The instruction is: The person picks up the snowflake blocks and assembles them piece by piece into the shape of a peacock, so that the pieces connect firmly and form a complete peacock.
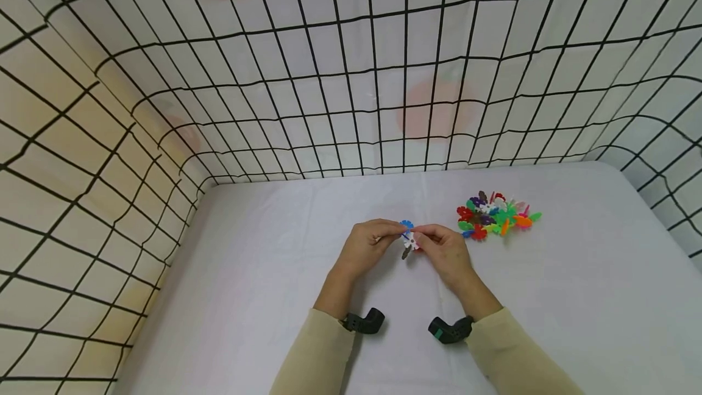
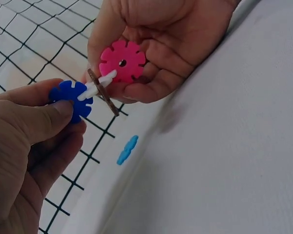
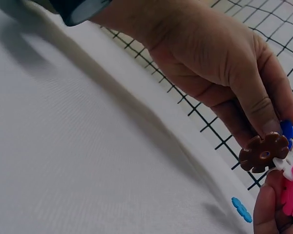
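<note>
Both hands meet over the white table, around a small cluster of joined, notched plastic flower discs. My left hand [image 1: 366, 244] pinches a dark blue flower disc [image 2: 80, 111] between thumb and fingers. A white flower disc [image 1: 410, 241], seen edge-on in the left wrist view, links it toward a pink flower disc [image 2: 118, 56]. The pink one sits in the fingers of my right hand [image 1: 446, 256]. Crossing the white disc is a brown flower disc [image 3: 258, 155], which sticks out toward me. Part of the pink disc hides behind my right fingers in the head view.
A loose pile of multicoloured flower discs [image 1: 496, 218] lies on the table [image 1: 247, 297] to the right of my hands. One light blue disc [image 2: 127, 150] lies apart, beyond the hands. Black wire mesh [image 1: 351, 78] walls the back and sides.
</note>
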`<state>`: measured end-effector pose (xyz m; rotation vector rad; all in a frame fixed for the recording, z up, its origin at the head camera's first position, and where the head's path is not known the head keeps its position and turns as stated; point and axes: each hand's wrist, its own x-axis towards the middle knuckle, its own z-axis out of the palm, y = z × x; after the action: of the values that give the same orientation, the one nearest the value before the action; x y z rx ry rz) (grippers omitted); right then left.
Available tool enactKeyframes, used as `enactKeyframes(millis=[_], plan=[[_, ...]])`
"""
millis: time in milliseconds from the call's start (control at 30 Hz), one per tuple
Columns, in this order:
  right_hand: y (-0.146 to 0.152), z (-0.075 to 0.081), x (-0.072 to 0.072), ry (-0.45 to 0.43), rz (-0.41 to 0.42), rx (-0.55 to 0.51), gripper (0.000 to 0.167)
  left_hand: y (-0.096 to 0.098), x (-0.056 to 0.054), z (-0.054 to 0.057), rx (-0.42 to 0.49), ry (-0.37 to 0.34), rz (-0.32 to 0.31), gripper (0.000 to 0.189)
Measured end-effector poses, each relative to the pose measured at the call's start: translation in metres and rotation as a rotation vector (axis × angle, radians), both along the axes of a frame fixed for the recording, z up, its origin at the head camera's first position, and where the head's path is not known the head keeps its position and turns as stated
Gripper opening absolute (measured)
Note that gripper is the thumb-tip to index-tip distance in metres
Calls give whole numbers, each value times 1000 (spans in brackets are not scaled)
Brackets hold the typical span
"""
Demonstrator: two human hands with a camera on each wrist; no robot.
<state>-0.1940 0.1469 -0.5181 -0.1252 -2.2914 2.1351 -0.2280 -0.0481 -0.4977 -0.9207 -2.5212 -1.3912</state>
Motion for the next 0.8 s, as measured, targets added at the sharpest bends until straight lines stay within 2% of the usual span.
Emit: enactKeyframes(millis=[100, 200, 333, 467, 633, 700, 800], plan=[[1, 1, 0, 8, -10, 18, 26, 2, 0, 0, -2, 21, -7, 19], [1, 2, 0, 8, -20, -27, 26, 4, 1, 0, 18, 9, 9, 20], [0, 2, 0, 2, -25, -107, 26, 6, 3, -2, 56, -65, 46, 21], [0, 2, 1, -15, -26, -135, 26, 6, 3, -1, 108, -166, 79, 16], [0, 3, 1, -45, 3, -123, 29, 3, 2, -2, 173, -216, 45, 14], [1, 5, 2, -62, 20, -126, 29, -1, 1, -2, 212, -258, 44, 16], [4, 7, 3, -87, 27, -147, 30, -6, -1, 0, 268, -355, 95, 20]])
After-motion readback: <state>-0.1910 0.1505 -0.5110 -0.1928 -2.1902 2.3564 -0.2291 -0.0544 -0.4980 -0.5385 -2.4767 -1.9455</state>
